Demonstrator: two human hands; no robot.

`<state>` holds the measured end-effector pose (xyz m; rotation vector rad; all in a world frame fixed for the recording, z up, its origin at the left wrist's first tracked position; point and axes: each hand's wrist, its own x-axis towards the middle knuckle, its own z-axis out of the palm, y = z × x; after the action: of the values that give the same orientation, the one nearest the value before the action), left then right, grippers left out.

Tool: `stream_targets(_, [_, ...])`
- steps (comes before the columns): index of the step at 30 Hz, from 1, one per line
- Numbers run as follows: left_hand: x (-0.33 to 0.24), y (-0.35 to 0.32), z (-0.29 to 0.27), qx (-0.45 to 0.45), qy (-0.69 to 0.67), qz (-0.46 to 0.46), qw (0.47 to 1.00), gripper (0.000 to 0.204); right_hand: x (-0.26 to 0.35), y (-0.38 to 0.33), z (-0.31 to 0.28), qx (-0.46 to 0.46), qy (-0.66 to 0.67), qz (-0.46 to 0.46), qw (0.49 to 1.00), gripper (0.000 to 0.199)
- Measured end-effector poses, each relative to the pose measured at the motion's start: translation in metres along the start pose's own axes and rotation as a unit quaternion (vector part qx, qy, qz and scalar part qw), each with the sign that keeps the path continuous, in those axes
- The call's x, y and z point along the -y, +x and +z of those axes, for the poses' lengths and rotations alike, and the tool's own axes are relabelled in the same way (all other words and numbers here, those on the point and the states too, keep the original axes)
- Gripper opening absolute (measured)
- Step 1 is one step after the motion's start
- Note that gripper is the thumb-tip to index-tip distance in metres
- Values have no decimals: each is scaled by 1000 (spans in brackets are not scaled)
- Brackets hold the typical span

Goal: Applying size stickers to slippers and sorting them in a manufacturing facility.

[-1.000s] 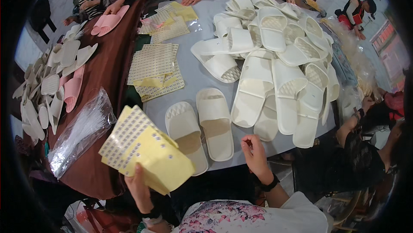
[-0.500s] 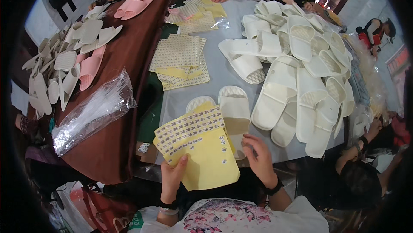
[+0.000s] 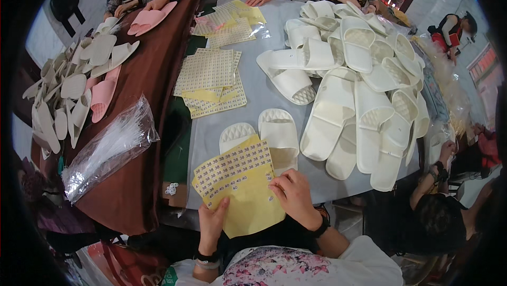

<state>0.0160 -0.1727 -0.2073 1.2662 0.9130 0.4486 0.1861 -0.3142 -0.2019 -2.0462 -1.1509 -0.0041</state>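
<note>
My left hand [image 3: 211,222] grips a yellow sticker sheet [image 3: 245,207] by its lower left edge, thumb on top. Rows of small printed labels fill the sheet's upper part, and a few loose-set ones run down its right edge. At that right edge, the thumb and fingers of my right hand [image 3: 296,199] are pinched together over the labels; whatever they hold is too small to make out. Just beyond the sheet lie two white slippers, the left slipper [image 3: 236,132] partly covered by the sheet and the right slipper [image 3: 278,130] partly hidden by the sheet and my right hand.
White slippers [image 3: 343,106] are heaped on the grey table [image 3: 211,143] to the right. More sticker sheets [image 3: 208,77] lie farther back. On the brown-covered table [image 3: 142,180] are a clear bag of white strips [image 3: 113,151], pale slippers [image 3: 74,86] and pink slippers [image 3: 103,96]. Other people sit around.
My right hand has moved left from beside the sheet to its right edge, its fingers closing into a pinch. The left hand keeps its grip on the sheet. The whole view has shifted slightly.
</note>
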Motion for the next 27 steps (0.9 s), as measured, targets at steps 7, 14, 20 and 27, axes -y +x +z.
stream_targets(7, [7,9,-24,-68,-70,46,994,25,-15,-4,-11,-10,107,103,989,11])
stream_targets(14, [1,22,-41,-54,-209,38,976,41,-27,-4,0,15,-80,71,994,11])
stream_targets(20, [16,45,-46,13,-194,-9,981,35,-13,6,-7,-6,-92,25,995,17])
stream_targets(27, [63,90,-45,113,-394,-6,912,40,-25,0,-5,12,99,169,981,16])
